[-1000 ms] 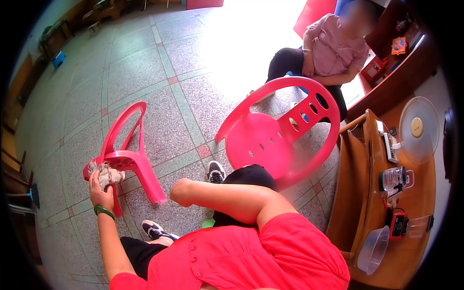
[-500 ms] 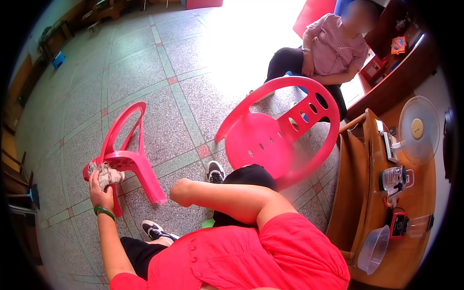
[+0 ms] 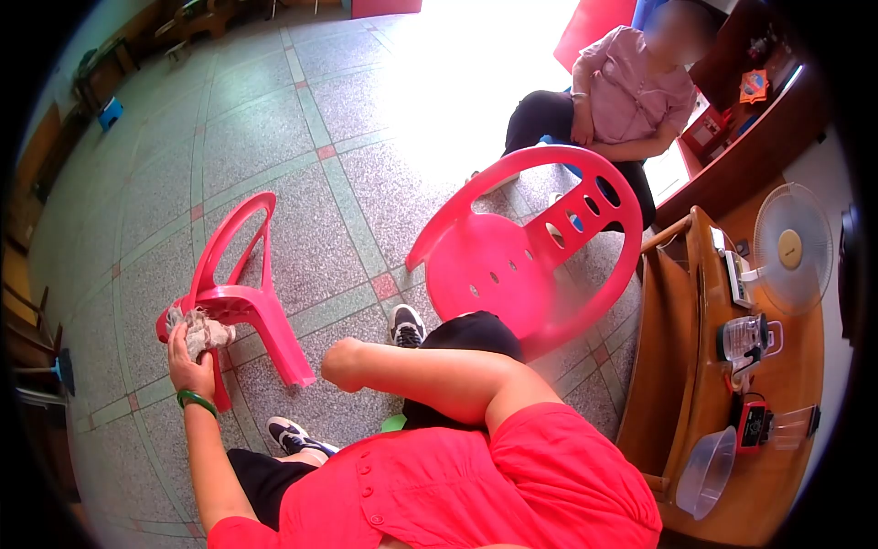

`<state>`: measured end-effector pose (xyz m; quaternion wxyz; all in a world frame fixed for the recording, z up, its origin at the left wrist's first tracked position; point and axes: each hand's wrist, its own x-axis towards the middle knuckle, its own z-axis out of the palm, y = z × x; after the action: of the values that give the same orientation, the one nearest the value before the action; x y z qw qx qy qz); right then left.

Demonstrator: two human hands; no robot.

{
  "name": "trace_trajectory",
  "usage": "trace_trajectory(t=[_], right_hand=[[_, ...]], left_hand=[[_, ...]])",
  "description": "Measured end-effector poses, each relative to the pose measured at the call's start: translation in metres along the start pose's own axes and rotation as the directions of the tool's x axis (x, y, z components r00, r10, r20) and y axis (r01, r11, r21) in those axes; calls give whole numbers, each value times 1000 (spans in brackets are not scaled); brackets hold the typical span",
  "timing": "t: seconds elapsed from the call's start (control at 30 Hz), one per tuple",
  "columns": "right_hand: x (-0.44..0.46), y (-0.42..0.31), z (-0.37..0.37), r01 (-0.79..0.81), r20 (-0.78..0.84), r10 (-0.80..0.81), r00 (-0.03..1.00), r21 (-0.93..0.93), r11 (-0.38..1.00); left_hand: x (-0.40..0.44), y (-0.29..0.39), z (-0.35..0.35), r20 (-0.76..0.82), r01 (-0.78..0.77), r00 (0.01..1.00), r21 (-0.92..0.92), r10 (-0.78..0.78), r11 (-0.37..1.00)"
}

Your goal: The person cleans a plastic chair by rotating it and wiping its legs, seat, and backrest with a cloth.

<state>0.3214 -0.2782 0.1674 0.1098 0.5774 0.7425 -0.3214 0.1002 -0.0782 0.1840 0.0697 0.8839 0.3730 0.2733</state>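
Note:
My left hand, with a green bangle at the wrist, presses a crumpled greyish cloth against a pink plastic chair. That chair shows a looped upper part and splayed legs on the floor. The cloth covers part of its near left side. In front of my body, my right hand is curled into a fist, its fingers mostly turned out of sight; no object shows in it. A larger pink plastic chair, with a slotted back and round seat, is to the right, apart from that hand.
A person in a pale pink shirt sits beyond the larger chair. Along the right, a wooden cabinet bears a fan, a glass jug and a clear plastic container. My shoes rest on the speckled floor.

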Motion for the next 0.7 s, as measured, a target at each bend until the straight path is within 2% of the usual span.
trace_trajectory(t=[0.7], right_hand=[[-5, -2, -5, 3, 8, -3, 1000, 7, 1000]], left_hand=[[0, -1, 0, 15, 27, 1000, -22, -27, 999]])
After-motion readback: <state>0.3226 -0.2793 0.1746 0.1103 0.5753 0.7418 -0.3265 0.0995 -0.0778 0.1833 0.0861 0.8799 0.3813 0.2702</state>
